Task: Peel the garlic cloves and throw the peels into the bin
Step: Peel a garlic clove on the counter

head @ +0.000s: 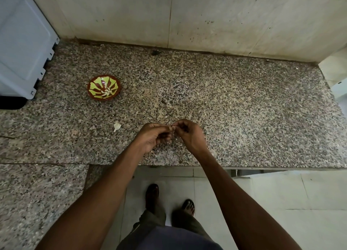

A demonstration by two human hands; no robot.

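Both my hands meet over the front of the granite counter (225,103). My left hand (154,137) and my right hand (189,135) pinch a small pale garlic clove (173,128) between their fingertips; most of it is hidden by the fingers. Another garlic clove (117,126) lies on the counter to the left of my left hand, apart from it. Farther back on the left stands a small brown bowl (103,87) with a green and cream flower pattern. No bin is in view.
A white appliance (22,43) stands at the counter's left end, and a pale tiled wall (206,18) runs behind. A dark speck (155,52) lies by the wall. The counter's front edge runs just below my hands, with the tiled floor (281,202) and my feet beneath.
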